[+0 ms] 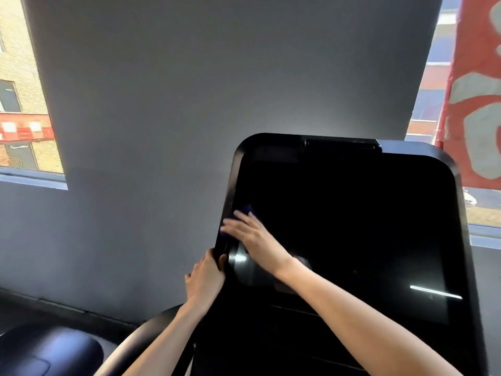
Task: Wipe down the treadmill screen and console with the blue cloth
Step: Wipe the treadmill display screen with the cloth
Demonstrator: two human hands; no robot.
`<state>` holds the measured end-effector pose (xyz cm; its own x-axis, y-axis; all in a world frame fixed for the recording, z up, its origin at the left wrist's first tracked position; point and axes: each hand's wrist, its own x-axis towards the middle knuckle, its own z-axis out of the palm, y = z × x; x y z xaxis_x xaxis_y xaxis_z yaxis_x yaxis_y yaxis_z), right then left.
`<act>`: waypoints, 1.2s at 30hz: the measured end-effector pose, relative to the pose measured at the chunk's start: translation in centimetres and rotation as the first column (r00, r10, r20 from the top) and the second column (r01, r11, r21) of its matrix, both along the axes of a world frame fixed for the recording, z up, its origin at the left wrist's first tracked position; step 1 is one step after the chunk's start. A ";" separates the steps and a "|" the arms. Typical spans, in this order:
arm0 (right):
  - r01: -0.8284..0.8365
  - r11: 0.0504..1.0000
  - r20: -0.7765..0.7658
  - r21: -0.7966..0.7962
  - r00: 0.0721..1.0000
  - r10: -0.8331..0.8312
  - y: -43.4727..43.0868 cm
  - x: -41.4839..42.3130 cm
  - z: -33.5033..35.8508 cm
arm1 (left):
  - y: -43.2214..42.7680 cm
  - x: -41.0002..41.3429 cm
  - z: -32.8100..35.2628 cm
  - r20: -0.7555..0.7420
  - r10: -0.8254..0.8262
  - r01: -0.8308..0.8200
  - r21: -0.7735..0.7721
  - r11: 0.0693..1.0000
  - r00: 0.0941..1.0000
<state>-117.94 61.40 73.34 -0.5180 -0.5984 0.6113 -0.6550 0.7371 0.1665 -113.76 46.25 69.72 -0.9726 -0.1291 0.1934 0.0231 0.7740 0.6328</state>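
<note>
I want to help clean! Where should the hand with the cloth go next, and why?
Probably sweep the right hand and blue cloth rightward across the screen. The cloth sits at the screen's left edge, so most of the dark glass lies to its right, while the left hand grips the frame.

Both my forearms are bare all the way to the bottom edge of the view; no sleeve or cuff shows on either one. I wear no watch, bracelet or band at either wrist, and no glove. My left hand has no ring that I can make out. My right hand is blurred at the fingers, so I cannot tell about rings or nails there.
</note>
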 end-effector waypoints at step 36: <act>0.049 0.952 -0.042 0.302 0.998 -0.038 7.0 8.9 -6.2 | 1.0 1.5 -1.5 -0.155 0.015 -0.085 -0.457 0.885 0.988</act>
<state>-109.02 68.35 67.13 -0.5287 -0.7357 0.4234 -0.6132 0.6760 0.4087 -112.24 47.29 68.25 -0.9246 -0.0386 0.3789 0.0396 0.9797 0.1965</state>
